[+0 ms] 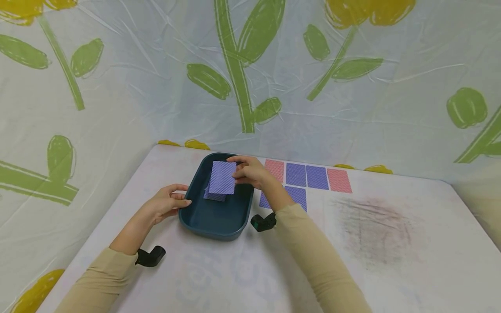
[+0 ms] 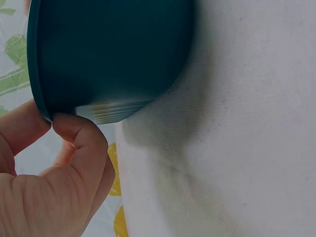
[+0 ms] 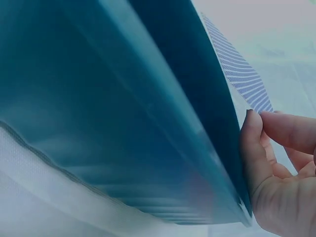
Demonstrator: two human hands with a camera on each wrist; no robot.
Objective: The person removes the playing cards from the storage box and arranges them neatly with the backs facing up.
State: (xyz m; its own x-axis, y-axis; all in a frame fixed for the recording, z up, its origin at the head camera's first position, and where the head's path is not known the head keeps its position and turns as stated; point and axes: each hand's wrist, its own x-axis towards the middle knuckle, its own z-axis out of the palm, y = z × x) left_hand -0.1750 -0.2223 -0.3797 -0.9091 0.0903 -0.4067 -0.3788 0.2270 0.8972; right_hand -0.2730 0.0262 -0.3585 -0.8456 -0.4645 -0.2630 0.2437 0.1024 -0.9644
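inside the blue tray's (image 1: 215, 221) rim as the head view shows it, the blue-backed card (image 1: 223, 179) is facing patterned side up, its long axis running near to far, roughly along the tray's. the right hand (image 1: 250, 172) is pinching it; the left hand's (image 1: 167, 202) grip is clamping the rim. at least one loose card (image 1: 215, 197) is already lying within; at least six outside cards (image 1: 317, 177) are lying on the bench (image 1: 430, 261).

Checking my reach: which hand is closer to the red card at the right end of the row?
Right. The right hand pinches a blue card over the tub, left of the red card; the left hand is farther left, gripping the tub's rim.
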